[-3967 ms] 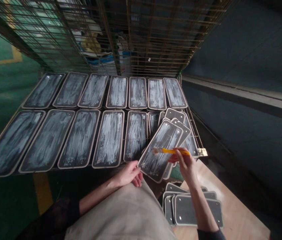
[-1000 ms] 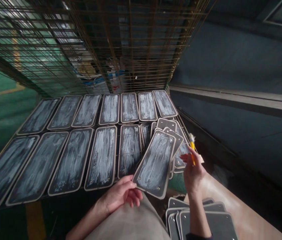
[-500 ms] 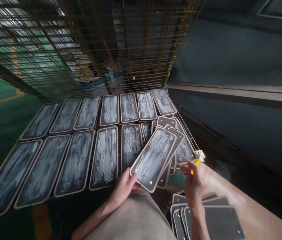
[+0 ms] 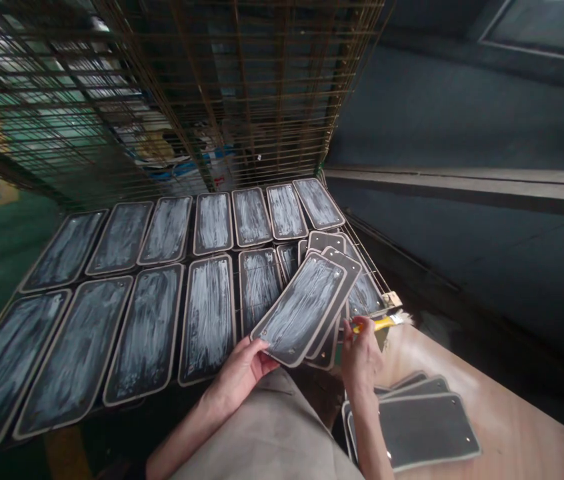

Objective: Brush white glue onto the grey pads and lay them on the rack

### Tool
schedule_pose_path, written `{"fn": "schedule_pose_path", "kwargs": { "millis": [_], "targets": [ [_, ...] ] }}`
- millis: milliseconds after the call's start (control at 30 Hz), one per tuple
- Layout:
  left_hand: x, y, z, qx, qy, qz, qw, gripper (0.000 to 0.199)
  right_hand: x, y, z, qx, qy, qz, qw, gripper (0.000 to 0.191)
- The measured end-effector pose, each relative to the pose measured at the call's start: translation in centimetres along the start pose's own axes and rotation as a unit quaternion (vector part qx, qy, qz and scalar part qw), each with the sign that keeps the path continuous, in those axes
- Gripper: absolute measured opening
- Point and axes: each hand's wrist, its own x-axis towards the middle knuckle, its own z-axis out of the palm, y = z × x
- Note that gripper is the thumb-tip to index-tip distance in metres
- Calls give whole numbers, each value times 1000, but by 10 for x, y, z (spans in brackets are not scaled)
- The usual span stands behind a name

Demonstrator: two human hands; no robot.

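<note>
My left hand (image 4: 243, 370) grips the near left corner of a dark rounded panel (image 4: 303, 308) with a pale border, its face streaked with whitish coating. This panel lies slanted on top of several overlapping uncoated panels (image 4: 353, 265). To the right, my right hand (image 4: 362, 363) is closed round the yellow handle of a paintbrush (image 4: 383, 323). The brush points right, its pale bristles close to the rack's corner and off the panel.
Two rows of streaked panels (image 4: 207, 313) lie on a wire rack. A raised wire mesh (image 4: 242, 80) stands behind. At lower right, a stack of plain dark panels (image 4: 422, 430) rests on a wooden board (image 4: 507, 427). A dark wall (image 4: 462, 120) runs along the right.
My right hand has moved left and turned, so the brush now lies sideways with its bristles to the right. My left hand still holds the streaked panel. The view has shifted slightly.
</note>
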Motion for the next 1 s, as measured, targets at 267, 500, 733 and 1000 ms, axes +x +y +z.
{"fn": "schedule_pose_path", "kwargs": {
  "millis": [267,500,733,1000],
  "targets": [
    [13,-1,5,43,-46,61,996,19,7,-17,5,-44,-58,36,997,34],
    [25,-4,4,19,-55,16,998,16,22,-16,11,87,-43,134,986,40],
    [32,6,2,-106,0,-84,991,13,20,-16,23,262,-25,76,962,44],
    [26,9,-4,-68,-20,-77,995,13,13,-39,10,257,18,76,963,36]
  ]
}}
